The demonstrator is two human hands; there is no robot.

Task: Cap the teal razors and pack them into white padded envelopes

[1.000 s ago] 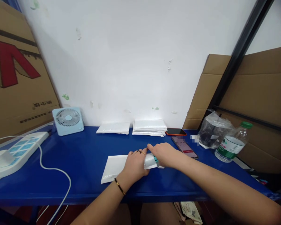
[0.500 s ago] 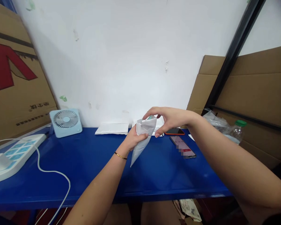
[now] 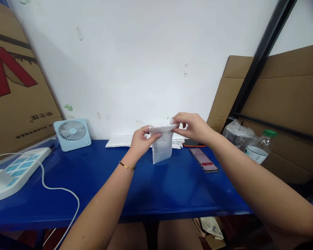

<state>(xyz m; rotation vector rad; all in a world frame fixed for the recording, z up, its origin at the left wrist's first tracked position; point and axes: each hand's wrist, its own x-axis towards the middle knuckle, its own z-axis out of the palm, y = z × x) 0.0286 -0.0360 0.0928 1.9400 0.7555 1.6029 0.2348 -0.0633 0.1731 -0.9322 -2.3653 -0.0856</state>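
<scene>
Between my two hands a small white plastic pouch hangs above the blue table, its top edge toward me and its lower part translucent. My left hand is closed on the pouch's upper left side, thumb across the front. At the upper right corner, my right hand pinches the edge between thumb and fingers. Whatever the pouch contains cannot be made out. Behind it, against the wall, lie a stack of flat white pouches and another flat white pile.
On the blue table a light-blue fan and a white power strip with a cable stand left. To the right are a phone, a second phone, a green-capped bottle and a clear plastic bag. Cardboard flanks both sides.
The pouch has turned from a slanted, edge-on pose to face me more upright. My right hand has gone from open fingers near its top to pinching its right corner.
</scene>
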